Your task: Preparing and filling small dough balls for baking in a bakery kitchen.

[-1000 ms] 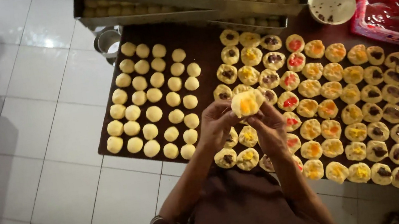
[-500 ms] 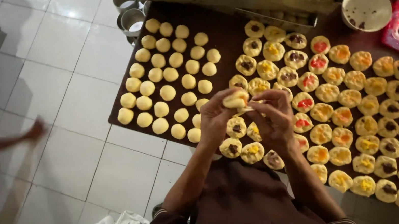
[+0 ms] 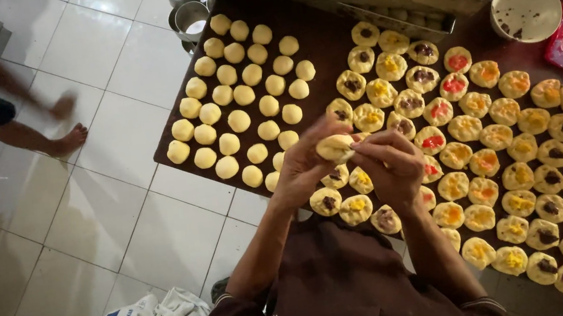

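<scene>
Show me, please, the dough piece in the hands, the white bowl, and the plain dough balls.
dough piece [image 3: 335, 148], head view, its top between both hands.
white bowl [image 3: 526, 8], head view, its inside bottom.
plain dough balls [image 3: 239, 120], head view, one ball mid-group.

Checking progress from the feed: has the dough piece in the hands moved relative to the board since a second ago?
No. The dough piece sits between both hands above the same near edge of the brown board, beside the plain balls; only the camera shifted.
</scene>
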